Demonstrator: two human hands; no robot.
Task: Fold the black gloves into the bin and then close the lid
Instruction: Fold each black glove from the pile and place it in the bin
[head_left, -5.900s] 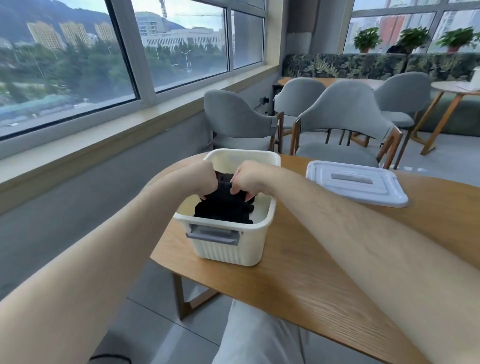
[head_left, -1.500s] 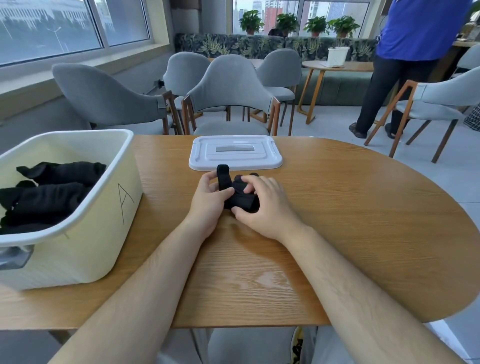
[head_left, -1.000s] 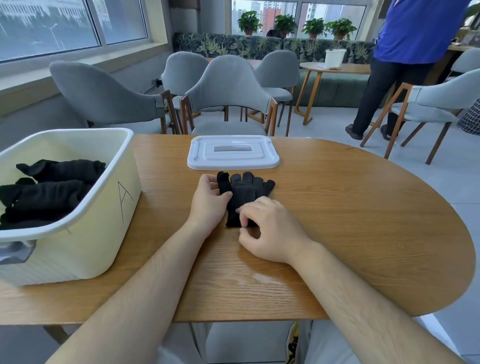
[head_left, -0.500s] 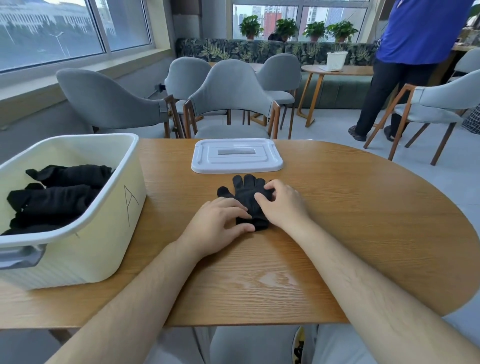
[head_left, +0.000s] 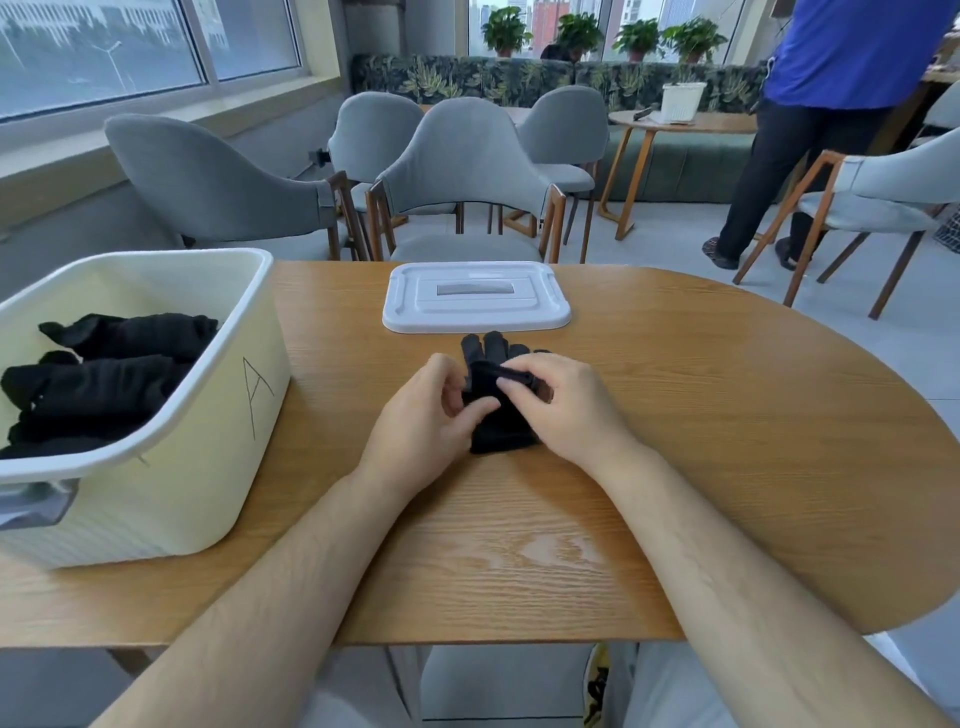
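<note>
A black glove (head_left: 500, 439) lies on the tabletop (head_left: 701, 441) between the two hands. Its long axis runs away from the person, fingertips pointing at the white lid (head_left: 475, 296) just beyond. The left hand (head_left: 418, 415) pinches its left edge. The right hand (head_left: 569, 405) pinches a fold raised across its middle, though how far that fold reaches is hard to make out. The bin (head_left: 171, 483), holding folded gloves (head_left: 104, 374), stands well to the left, nearer the left hand.
</note>
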